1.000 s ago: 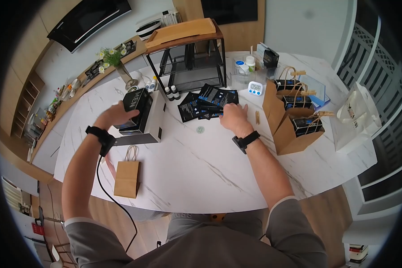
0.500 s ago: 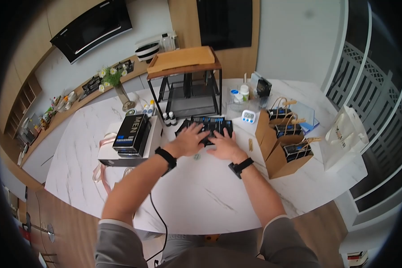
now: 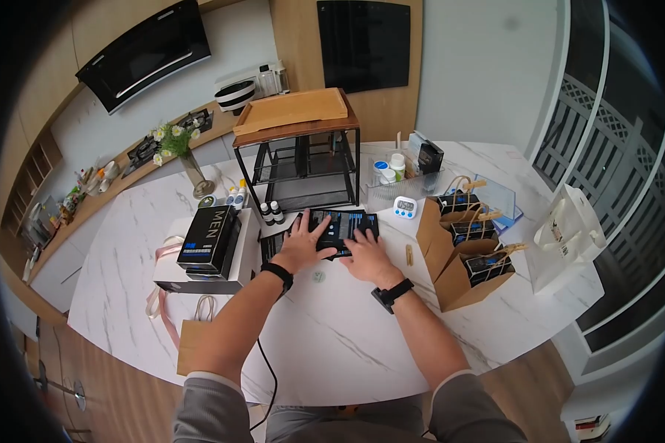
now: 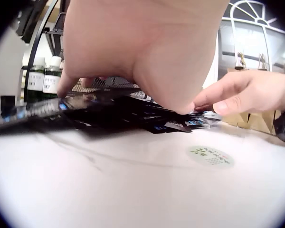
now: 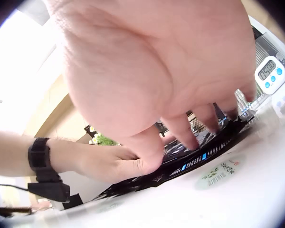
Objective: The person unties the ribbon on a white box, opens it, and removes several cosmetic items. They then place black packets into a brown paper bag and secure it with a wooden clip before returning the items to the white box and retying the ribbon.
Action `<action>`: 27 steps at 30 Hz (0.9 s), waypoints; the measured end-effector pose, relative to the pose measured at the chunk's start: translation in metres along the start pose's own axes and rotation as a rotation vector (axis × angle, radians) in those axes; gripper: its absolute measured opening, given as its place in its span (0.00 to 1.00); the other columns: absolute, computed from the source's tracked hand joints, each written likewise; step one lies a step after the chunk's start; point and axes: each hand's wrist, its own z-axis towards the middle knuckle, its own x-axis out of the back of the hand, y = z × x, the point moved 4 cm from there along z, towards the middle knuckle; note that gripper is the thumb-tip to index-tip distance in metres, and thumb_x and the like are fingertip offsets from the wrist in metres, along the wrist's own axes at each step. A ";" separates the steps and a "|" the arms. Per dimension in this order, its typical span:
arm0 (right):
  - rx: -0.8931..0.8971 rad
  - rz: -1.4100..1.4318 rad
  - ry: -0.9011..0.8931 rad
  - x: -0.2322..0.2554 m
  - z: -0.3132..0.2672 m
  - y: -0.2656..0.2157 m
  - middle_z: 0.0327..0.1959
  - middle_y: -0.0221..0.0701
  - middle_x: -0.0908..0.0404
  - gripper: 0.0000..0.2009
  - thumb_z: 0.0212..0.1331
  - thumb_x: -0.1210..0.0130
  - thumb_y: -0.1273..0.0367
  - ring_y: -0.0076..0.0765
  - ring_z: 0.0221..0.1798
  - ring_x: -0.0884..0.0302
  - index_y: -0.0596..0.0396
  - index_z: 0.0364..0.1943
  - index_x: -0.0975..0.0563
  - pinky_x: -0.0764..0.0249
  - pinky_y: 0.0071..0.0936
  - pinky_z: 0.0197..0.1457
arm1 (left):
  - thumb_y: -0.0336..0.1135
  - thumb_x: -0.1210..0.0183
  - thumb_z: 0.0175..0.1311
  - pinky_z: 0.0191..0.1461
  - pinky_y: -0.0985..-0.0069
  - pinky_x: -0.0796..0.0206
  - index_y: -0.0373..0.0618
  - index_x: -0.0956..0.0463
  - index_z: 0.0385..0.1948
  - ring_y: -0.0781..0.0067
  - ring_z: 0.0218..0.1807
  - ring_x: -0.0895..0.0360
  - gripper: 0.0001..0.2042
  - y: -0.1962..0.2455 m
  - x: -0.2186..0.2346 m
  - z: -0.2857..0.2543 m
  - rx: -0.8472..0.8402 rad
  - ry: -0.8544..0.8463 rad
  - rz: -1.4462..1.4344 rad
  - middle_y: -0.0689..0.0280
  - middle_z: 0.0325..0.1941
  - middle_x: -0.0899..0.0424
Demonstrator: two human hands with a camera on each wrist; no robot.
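Several flat black sachets (image 3: 341, 224) with blue print lie overlapping on the marble-patterned table. My left hand (image 3: 300, 249) rests on the left part of this pile, fingers spread and thumb pointing right. On the right part, my right hand (image 3: 369, 260) touches the sachets with extended fingers. In the left wrist view, one edge of the sachets (image 4: 47, 111) tilts up off the table below my palm. The right wrist view shows my fingertips at the sachets (image 5: 194, 160). A round green sticker (image 3: 318, 277) lies just in front of the pile.
Left stand black "MEN" boxes (image 3: 208, 238) on a white box, and a small paper bag (image 3: 191, 341). Behind are two bottles (image 3: 272, 214) and a metal rack (image 3: 358, 166). Right are a timer (image 3: 404, 207), a clothespin (image 3: 409, 255), filled kraft bags (image 3: 462, 292) and a white bag (image 3: 569, 240).
My left hand has left the black boxes and moved right onto the sachets. The right hand's fingers have straightened. Since half a second ago, the sachets have spread a little to the left.
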 end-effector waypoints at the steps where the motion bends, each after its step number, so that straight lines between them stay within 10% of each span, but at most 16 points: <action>1: 0.069 0.045 -0.045 -0.001 -0.002 -0.003 0.79 0.50 0.36 0.31 0.64 0.35 0.55 0.68 0.82 0.45 0.50 0.70 0.25 0.47 0.66 0.82 | 0.76 0.40 0.61 0.76 0.26 0.47 0.78 0.50 0.83 0.33 0.85 0.53 0.48 0.003 -0.001 0.001 -0.017 -0.042 -0.033 0.45 0.87 0.56; 5: 0.194 0.164 -0.100 0.010 -0.005 -0.009 0.84 0.50 0.44 0.31 0.68 0.37 0.55 0.66 0.86 0.53 0.44 0.74 0.27 0.53 0.65 0.85 | 0.77 0.42 0.61 0.79 0.32 0.48 0.66 0.43 0.82 0.34 0.86 0.54 0.49 0.001 0.003 -0.002 0.046 -0.095 -0.041 0.45 0.87 0.52; 10: 0.062 0.080 -0.041 -0.003 -0.001 0.000 0.82 0.49 0.40 0.40 0.67 0.37 0.56 0.63 0.83 0.44 0.65 0.77 0.39 0.47 0.67 0.81 | 0.81 0.51 0.65 0.80 0.36 0.48 0.28 0.40 0.76 0.44 0.87 0.54 0.57 -0.001 0.004 -0.005 0.289 -0.073 0.042 0.45 0.86 0.49; 15: -0.086 -0.075 -0.099 0.009 -0.006 -0.005 0.72 0.46 0.25 0.39 0.65 0.36 0.58 0.58 0.76 0.31 0.62 0.76 0.36 0.44 0.66 0.80 | 0.74 0.52 0.72 0.82 0.35 0.52 0.40 0.45 0.81 0.43 0.87 0.55 0.49 0.003 0.002 -0.002 0.390 -0.077 0.036 0.49 0.87 0.51; 18: -0.110 -0.123 -0.101 0.013 -0.009 -0.005 0.64 0.43 0.18 0.38 0.64 0.36 0.58 0.56 0.71 0.25 0.61 0.76 0.35 0.43 0.67 0.79 | 0.66 0.50 0.75 0.83 0.34 0.58 0.68 0.43 0.82 0.43 0.87 0.55 0.36 0.013 -0.004 0.005 -0.150 0.130 0.033 0.47 0.86 0.47; 27: -0.259 -0.179 -0.070 0.009 -0.010 0.003 0.65 0.50 0.20 0.34 0.63 0.39 0.61 0.65 0.72 0.28 0.52 0.75 0.30 0.48 0.71 0.79 | 0.73 0.53 0.72 0.84 0.32 0.69 0.44 0.37 0.78 0.38 0.87 0.58 0.45 0.028 0.001 0.013 0.225 -0.065 0.033 0.43 0.83 0.42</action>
